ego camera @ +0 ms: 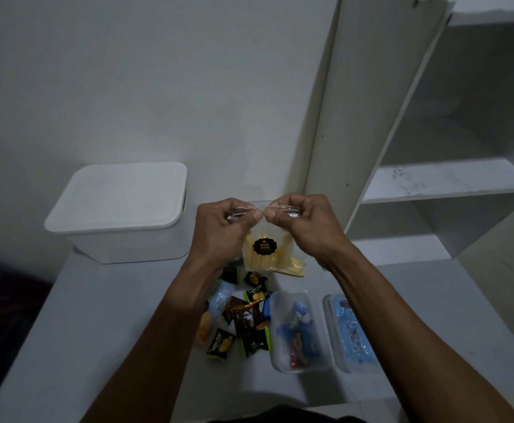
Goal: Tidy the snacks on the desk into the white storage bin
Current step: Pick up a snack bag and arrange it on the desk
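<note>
So there's a pale grey surface (103,315) pushed up against a white wall, and on the right a white shelf unit (450,181) with bare, slightly scuffed boards. Back left on the surface sits the white storage bin (118,215), lid on, right up against the wall.

Both hands are up in the middle, above the surface. The left hand (219,227) and right hand (304,221) each pinch the top edge of a clear bag (264,248) between thumb and fingers, thumbs nearly meeting. The bag hangs down between them, full of pale yellow stick-like snacks, with a black round sticker that reads "Pang Pang". Its bottom corner looks like it touches the surface, but I can't really tell in this light.

Closer to the camera there's a loose pile of small snack packets (243,319), mostly black wrappers with green edges and yellow pictures, plus a brown one, an orange one and a light blue one, partly hidden under the left forearm.

Just right of the pile are two clear plastic containers side by side. The left container (298,331) holds blue wrapped sweets and something red at the near end. The right container (350,334) has light blue stuff in it; it's too blurry to say what exactly.
</note>
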Available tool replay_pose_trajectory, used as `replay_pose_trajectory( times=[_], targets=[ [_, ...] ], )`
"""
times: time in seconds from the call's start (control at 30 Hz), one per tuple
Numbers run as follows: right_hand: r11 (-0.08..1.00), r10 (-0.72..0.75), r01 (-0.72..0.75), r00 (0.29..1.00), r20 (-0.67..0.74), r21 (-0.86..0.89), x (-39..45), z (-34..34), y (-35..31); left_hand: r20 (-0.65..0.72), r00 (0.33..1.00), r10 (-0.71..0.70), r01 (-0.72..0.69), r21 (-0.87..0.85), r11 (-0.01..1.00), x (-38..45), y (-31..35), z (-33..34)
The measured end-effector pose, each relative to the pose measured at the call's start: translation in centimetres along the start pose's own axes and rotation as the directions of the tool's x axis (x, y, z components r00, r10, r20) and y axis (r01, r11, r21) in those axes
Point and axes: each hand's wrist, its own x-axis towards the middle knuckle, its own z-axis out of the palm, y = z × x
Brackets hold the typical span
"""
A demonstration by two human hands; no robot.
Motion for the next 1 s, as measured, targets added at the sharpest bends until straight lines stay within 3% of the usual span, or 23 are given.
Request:
replay_pose_trajectory(
  times=[0.37,0.57,0.77,0.83,0.93,1.0],
  targets=[
    [1.0,-0.015,0.016,0.999,0.033,-0.013,-0.5,-1.0,-0.1,-0.03,0.999,-0.011,0.011,-0.022,1.0,-0.5,-0.5,-1.3],
    [0.995,0.092,-0.085,0.978,0.186,-0.047,-0.1,-2.3,-2.0,0.022,1.0,0.015,-0.015,0.029,0.999,-0.4,-0.2,-2.2],
    [0.952,0.045,0.051,0.952,0.303,-0.301,1.1,-2.1,-3.5,0.065,0.998,0.028,-0.035,0.114,0.993,-0.3,0.1,-2.2],
    [0.952,0.048,0.048,0.953,0.301,-0.303,1.2,-1.9,-3.4,0.0,0.999,0.036,-0.036,0.114,0.993,-0.3,-0.1,-2.0],
    [0.969,0.037,0.019,0.975,0.22,-0.246,1.1,-0.8,-2.3,-0.22,0.975,-0.021,0.042,0.091,0.995,-0.7,-0.3,-1.1],
    [0.968,0.04,0.004,0.985,0.169,-0.252,0.9,0.1,-1.4,-0.228,0.967,-0.113,0.13,0.061,0.99,-0.9,-0.2,-0.4]
  ],
)
